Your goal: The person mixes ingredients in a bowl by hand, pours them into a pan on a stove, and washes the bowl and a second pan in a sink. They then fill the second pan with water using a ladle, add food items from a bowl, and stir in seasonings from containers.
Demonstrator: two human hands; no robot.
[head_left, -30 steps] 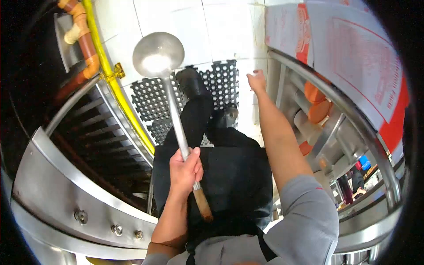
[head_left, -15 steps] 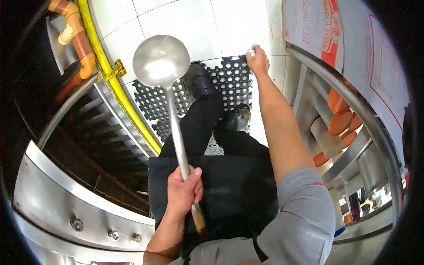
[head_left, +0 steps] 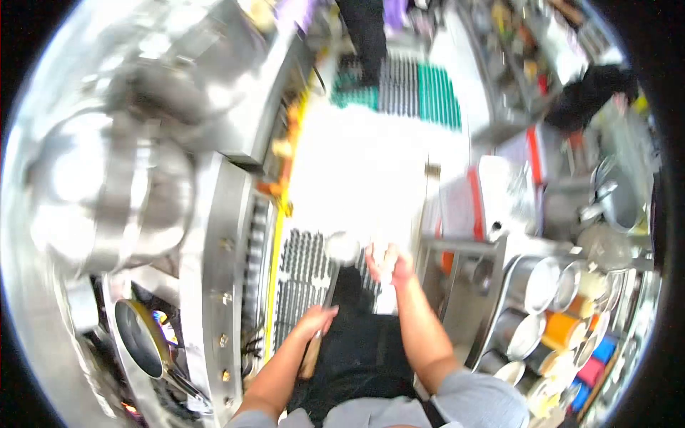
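Note:
My left hand [head_left: 315,323] is closed around a large metal ladle [head_left: 343,246]. Its wooden handle end points down toward my apron, and its round bowl is out ahead, smeared by motion. Out in front, to the right of the ladle's bowl, is my right hand [head_left: 391,262], its fingers bent around a small white thing [head_left: 387,271] too blurred to name. The two hands are apart, both above the floor, over my dark apron and legs.
At left is a steel stove [head_left: 217,285] with a frying pan [head_left: 140,339]; a large steel pot [head_left: 110,192] stands behind. A yellow pipe [head_left: 277,264] runs along the stove. Metal containers [head_left: 535,282] fill the right-hand shelf. Another person's dark-clad leg [head_left: 364,36] shows at the far end.
My view has lifted and shows more of the kitchen ahead. The ladle stays in my left hand. My right arm is now more bent, and its hand is closer to the ladle's bowl.

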